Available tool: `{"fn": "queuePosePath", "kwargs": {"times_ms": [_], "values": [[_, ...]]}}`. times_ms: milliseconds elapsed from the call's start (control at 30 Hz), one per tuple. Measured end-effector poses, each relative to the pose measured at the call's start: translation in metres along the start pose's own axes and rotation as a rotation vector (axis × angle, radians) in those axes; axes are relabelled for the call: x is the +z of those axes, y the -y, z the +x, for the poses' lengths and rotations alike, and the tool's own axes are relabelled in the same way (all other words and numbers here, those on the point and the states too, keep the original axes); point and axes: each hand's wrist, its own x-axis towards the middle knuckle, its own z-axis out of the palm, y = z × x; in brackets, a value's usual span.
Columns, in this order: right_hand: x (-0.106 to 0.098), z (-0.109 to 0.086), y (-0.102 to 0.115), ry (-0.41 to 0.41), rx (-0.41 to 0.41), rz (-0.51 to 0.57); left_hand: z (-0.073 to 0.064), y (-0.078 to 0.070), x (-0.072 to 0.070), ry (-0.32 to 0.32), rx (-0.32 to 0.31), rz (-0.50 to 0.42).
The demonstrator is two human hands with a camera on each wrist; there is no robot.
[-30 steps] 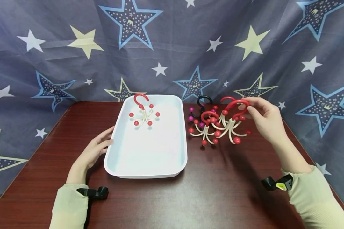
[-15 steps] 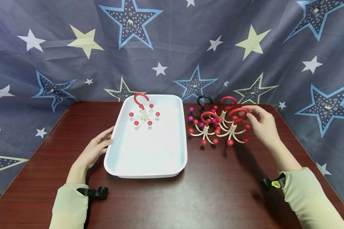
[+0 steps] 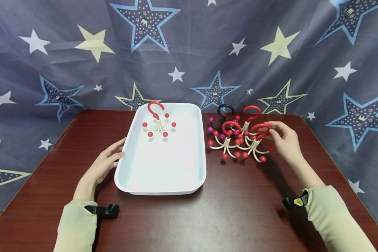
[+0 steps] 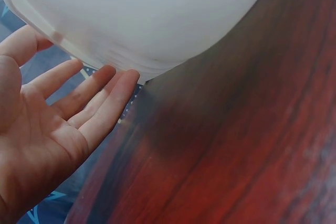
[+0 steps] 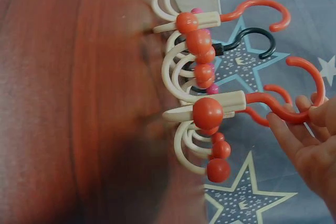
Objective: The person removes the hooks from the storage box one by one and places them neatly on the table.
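Note:
My right hand (image 3: pixel 286 143) pinches the red hook of a claw-style hanger (image 3: pixel 255 142) between thumb and fingers. This hanger has cream curved arms tipped with red balls; in the right wrist view its stem (image 5: pixel 231 101) points towards the hand. Close beside it stand two like hangers, one at the front left (image 3: pixel 226 142) and one behind (image 3: pixel 247 125), plus a black hanger (image 3: pixel 223 119) with magenta balls. My left hand (image 3: pixel 102 164) touches the left side of a white tray (image 3: pixel 121 182), its fingers (image 4: pixel 118 98) fairly straight under the rim.
Another red-hooked hanger (image 3: pixel 159 126) stands inside the tray towards its far end. The dark red wooden table (image 3: pixel 226 220) runs back to a grey-blue cloth (image 3: pixel 189 42) printed with stars.
My right hand has lowered the held hanger and moved slightly left, bringing it down beside the other hangers. The left hand and the tray have stayed put.

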Motion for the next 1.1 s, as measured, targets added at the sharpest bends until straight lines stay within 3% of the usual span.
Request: {"fn": "queuePosePath", "kwargs": {"times_ms": [100,233,300,367,567,633,800,933,1100], "values": [[-0.006,-0.002,-0.022,-0.016,-0.007,-0.062,0.0,0.0,-0.001,0.002,0.002,0.005],[-0.014,-0.004,-0.045,-0.036,0.002,-0.03,0.001,0.0,-0.001,0.005,0.006,0.009],[-0.014,-0.005,-0.045,-0.037,-0.011,-0.02,0.001,0.0,-0.001,0.006,0.004,0.006],[-0.008,-0.006,-0.033,-0.041,-0.012,-0.073,0.001,0.0,0.0,0.003,-0.001,-0.006],[0.039,-0.011,0.09,-0.056,0.035,-0.372,0.0,-0.001,0.0,0.004,0.001,-0.009],[0.046,-0.007,0.108,-0.061,-0.005,-0.393,0.0,-0.001,0.0,0.003,0.002,-0.01],[0.064,0.009,0.129,-0.046,-0.065,-0.361,0.0,-0.001,-0.001,-0.001,-0.004,-0.008],[0.087,0.024,0.141,0.018,-0.111,-0.314,0.0,-0.002,-0.001,0.001,0.0,-0.01],[0.116,0.042,0.136,0.115,-0.106,-0.279,0.0,-0.001,-0.001,0.015,0.008,-0.005]]}}
